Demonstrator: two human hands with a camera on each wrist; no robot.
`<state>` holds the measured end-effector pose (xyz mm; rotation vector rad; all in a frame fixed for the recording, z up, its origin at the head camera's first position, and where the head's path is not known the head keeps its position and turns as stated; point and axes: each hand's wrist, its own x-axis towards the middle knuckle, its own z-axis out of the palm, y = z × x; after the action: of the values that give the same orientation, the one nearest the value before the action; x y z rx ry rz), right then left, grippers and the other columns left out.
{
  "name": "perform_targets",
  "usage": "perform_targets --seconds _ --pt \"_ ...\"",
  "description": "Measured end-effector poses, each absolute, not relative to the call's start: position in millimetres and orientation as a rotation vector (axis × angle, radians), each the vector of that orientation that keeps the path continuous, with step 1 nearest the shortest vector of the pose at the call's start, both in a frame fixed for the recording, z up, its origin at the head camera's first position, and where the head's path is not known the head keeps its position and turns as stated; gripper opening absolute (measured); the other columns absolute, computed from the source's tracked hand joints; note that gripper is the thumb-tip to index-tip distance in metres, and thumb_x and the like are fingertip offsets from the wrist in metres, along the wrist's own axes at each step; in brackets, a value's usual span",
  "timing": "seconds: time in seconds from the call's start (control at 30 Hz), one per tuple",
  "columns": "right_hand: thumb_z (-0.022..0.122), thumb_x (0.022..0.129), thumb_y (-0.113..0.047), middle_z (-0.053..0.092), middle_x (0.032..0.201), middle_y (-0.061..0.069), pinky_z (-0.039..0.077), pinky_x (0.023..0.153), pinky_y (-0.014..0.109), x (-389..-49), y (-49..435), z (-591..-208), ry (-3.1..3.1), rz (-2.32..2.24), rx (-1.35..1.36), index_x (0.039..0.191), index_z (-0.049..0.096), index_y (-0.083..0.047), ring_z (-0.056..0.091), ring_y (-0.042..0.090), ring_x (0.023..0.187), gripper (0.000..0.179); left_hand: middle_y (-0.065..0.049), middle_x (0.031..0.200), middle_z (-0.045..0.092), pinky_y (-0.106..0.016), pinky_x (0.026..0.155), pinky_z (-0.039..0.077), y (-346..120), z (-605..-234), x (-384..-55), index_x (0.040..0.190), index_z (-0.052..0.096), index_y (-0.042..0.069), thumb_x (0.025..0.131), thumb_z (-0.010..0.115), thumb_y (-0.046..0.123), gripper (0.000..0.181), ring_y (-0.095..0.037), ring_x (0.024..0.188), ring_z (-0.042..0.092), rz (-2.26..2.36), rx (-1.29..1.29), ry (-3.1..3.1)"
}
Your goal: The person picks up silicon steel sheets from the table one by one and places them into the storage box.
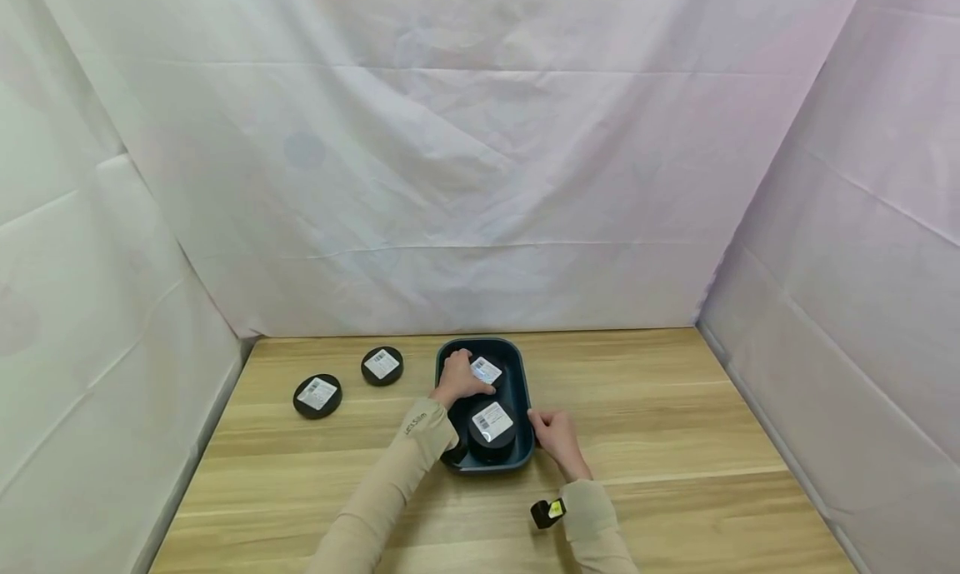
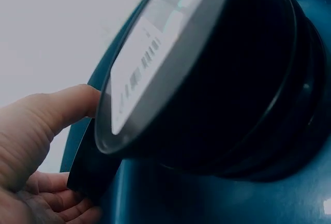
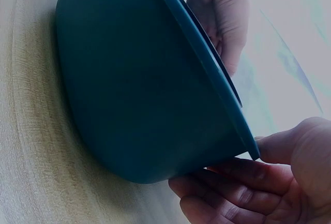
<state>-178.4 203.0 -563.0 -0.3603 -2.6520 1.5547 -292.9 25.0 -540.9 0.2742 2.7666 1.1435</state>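
Note:
A dark teal rectangular basin stands on the table with round black containers inside. My left hand reaches into it and grips the far black container, which bears a white label. In the left wrist view, the thumb and fingers of the left hand lie on either side of its black edge. Closer to me in the basin, another labelled black container sits on a stack of dark round rims. On the basin's right side, my right hand pinches the rim, thumb above and fingers beneath.
Two flat round black containers with white labels lie on the wooden table left of the basin: one nearer the back, one farther left. White cloth hangs behind the table and along both sides. A small black camera is by the right wrist.

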Motion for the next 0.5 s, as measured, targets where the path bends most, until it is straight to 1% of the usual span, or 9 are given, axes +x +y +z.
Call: perform_targets --seconds 0.07,0.27,0.37,0.5 --pt "0.057 0.093 -0.015 0.047 0.051 -0.005 0.046 0.049 0.022 -178.4 202.9 -563.4 -2.655 1.554 -0.360 0.066 0.065 0.010 0.048 0.006 0.049 0.038 -0.020 0.109 0.053 -0.043 0.087 0.044 24.5 -543.2 -293.4 0.121 0.049 -0.007 0.060 0.087 0.026 0.080 -0.031 0.097 0.051 1.145 0.271 2.754" --pt "0.057 0.092 -0.014 0.055 0.055 0.000 0.046 0.049 0.023 -177.4 202.2 -563.3 -2.659 1.528 -0.339 0.070 0.068 0.010 0.050 0.006 0.049 0.035 -0.020 0.108 0.054 -0.043 0.087 0.044 23.2 -547.6 -294.9 0.121 0.049 -0.007 0.060 0.087 0.026 0.079 -0.031 0.095 0.052 1.165 0.279 2.741" --pt "0.057 0.092 -0.014 0.053 0.055 -0.002 0.046 0.049 0.022 -177.7 202.0 -562.4 -2.652 1.545 -0.350 0.072 0.069 0.010 0.049 0.006 0.049 0.033 -0.021 0.108 0.055 -0.043 0.087 0.044 23.1 -548.0 -295.9 0.120 0.050 -0.008 0.059 0.088 0.026 0.079 -0.031 0.095 0.053 1.161 0.290 2.741" --pt "0.057 0.092 -0.014 0.051 0.054 -0.003 0.046 0.049 0.022 -178.4 201.8 -563.2 -2.654 1.550 -0.362 0.070 0.068 0.008 0.049 0.006 0.049 0.034 -0.021 0.108 0.055 -0.043 0.088 0.044 23.3 -550.3 -296.9 0.119 0.051 -0.008 0.059 0.088 0.025 0.078 -0.031 0.095 0.053 1.148 0.296 2.738"
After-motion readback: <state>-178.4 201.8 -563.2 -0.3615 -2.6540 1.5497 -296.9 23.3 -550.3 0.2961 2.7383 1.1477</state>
